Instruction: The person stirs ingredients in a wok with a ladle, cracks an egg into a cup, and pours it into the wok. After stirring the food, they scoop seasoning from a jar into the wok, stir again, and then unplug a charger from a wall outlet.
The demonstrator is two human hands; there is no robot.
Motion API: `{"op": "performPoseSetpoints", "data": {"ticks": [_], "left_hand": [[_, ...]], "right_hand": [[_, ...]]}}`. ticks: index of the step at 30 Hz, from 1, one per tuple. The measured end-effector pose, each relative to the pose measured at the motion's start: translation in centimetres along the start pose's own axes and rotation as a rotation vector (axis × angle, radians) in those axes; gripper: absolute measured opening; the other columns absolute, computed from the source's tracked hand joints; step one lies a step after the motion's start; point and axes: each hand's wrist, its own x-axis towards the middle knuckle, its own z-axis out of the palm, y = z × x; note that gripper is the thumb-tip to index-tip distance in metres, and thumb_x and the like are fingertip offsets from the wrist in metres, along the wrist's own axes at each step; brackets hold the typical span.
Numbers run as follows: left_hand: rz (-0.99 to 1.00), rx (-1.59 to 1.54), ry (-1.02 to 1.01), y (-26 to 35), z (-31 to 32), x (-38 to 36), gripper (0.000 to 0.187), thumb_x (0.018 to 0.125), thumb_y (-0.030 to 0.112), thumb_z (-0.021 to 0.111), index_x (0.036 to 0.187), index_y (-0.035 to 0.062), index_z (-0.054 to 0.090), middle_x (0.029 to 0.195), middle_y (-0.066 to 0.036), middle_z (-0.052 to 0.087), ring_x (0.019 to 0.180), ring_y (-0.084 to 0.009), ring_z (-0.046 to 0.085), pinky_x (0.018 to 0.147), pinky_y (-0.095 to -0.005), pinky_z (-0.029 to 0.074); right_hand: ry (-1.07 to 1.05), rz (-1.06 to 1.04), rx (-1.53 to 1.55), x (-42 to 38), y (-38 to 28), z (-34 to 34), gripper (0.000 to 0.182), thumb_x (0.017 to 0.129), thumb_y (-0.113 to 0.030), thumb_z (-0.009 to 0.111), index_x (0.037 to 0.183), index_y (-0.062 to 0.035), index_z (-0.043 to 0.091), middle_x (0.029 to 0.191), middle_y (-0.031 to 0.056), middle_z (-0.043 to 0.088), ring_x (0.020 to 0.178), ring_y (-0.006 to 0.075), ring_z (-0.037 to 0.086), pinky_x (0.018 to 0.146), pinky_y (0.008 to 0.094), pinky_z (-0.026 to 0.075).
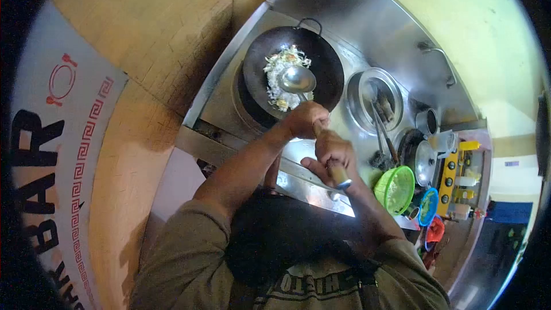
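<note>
A dark round wok sits on the stove, with a pale, shredded-looking food mixture in it. Over the food is the metal bowl of a ladle. Its long handle runs down toward my body. My left hand is closed around the upper part of that handle, near the wok's close rim. Just below it, my right hand wraps the lower handle, thumb sticking out to the side. The wooden end with its metal tip shows past my right palm.
Right of the wok stands a metal basin with long-handled utensils. Farther right are a green basket, a blue basket, a red bowl, a metal lid or pan and a small pot. A tap projects from the steel backsplash.
</note>
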Motion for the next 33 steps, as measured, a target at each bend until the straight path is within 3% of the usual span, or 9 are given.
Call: {"op": "performPoseSetpoints", "data": {"ticks": [3,5,7,11,16,25,29,31,33], "left_hand": [[0.2,0.191,0.031,0.3,-3.7,0.2,0.027,0.071,0.022,0.066,0.059,0.007,0.047,0.06,-0.01,0.052,0.056,-0.0313,0.055,0.05,-0.0418,0.041],[-0.171,-0.232,-0.122,3.4,-3.6,1.4,0.029,0.076,0.024,0.062,0.062,0.0061,0.044,0.055,-0.009,0.046,0.05,-0.0241,0.047,0.049,-0.0384,0.037],[0.15,0.163,0.058,2.7,-4.1,-0.5,0.028,0.077,0.022,0.061,0.061,0.0054,0.045,0.055,-0.012,0.045,0.049,-0.0269,0.045,0.049,-0.0403,0.037],[-0.012,0.098,0.013,5.6,-5.8,-4.9,0.033,0.08,0.022,0.061,0.058,0.005,0.043,0.055,-0.013,0.043,0.051,-0.0315,0.046,0.05,-0.0434,0.034],[-0.126,-0.277,-0.019,8.0,-6.1,2.3,0.037,0.078,0.037,0.065,0.065,0.0044,0.052,0.062,-0.015,0.054,0.059,-0.0335,0.056,0.054,-0.0419,0.041],[-0.184,0.007,-0.133,1.6,-2.5,1.3,0.029,0.075,0.029,0.064,0.064,0.0057,0.049,0.063,-0.014,0.053,0.06,-0.0335,0.055,0.055,-0.0413,0.041],[-0.103,-0.177,-0.053,2.3,-1.9,-0.7,0.031,0.074,0.029,0.064,0.061,0.0056,0.048,0.059,-0.012,0.049,0.058,-0.0293,0.053,0.054,-0.0394,0.04],[-0.185,-0.103,-0.087,2.4,-3.1,0.7,0.042,0.082,0.03,0.061,0.057,0.0026,0.041,0.053,-0.004,0.038,0.051,-0.014,0.037,0.048,-0.0343,0.031],[-0.184,-0.166,-0.019,3.3,-3.3,2.7,0.037,0.082,0.028,0.059,0.061,0.0016,0.044,0.054,-0.012,0.044,0.051,-0.0195,0.044,0.05,-0.0385,0.035]], "right_hand": [[0.055,0.006,-0.066,1.2,-0.2,1.8,0.036,0.07,-0.007,0.079,0.062,-0.01,0.045,0.062,0.0025,0.053,0.054,0.0177,0.049,0.053,0.0302,0.041],[0.17,0.24,0.045,2.3,-4.3,0.1,0.034,0.07,-0.006,0.079,0.062,-0.009,0.046,0.063,0.0029,0.054,0.053,0.0167,0.049,0.051,0.0295,0.04],[0.044,0.034,0.01,2.0,-3.7,1.3,0.03,0.071,-0.007,0.078,0.061,-0.0084,0.049,0.062,0.0037,0.054,0.057,0.0157,0.054,0.055,0.0297,0.045],[0.03,-0.083,0.041,0.4,-6.4,5.3,0.029,0.071,-0.011,0.078,0.061,-0.0108,0.051,0.06,0.0052,0.052,0.061,0.0158,0.056,0.067,0.0313,0.05],[0.102,0.282,0.048,2.9,-7.2,-1.1,0.033,0.071,0.0,0.074,0.063,-0.0044,0.042,0.061,0.0068,0.047,0.054,0.0197,0.046,0.063,0.0372,0.041],[0.155,0.125,0.013,0.7,-4.6,0.2,0.037,0.069,0.002,0.075,0.062,-0.0073,0.04,0.061,0.0044,0.047,0.057,0.0194,0.047,0.057,0.0342,0.04],[0.065,-0.011,-0.057,-0.2,-2.3,1.2,0.035,0.067,0.001,0.077,0.062,-0.0073,0.043,0.064,0.0048,0.052,0.058,0.0172,0.052,0.058,0.033,0.045],[0.061,0.028,-0.147,0.6,-2.1,1.0,0.033,0.069,0.0,0.076,0.063,-0.0068,0.045,0.066,0.0056,0.054,0.06,0.0164,0.053,0.059,0.0318,0.046],[0.184,0.194,0.003,2.5,-3.8,-1.2,0.028,0.074,0.0,0.073,0.064,-0.0058,0.047,0.068,0.0064,0.057,0.061,0.0158,0.055,0.057,0.029,0.045]]}}
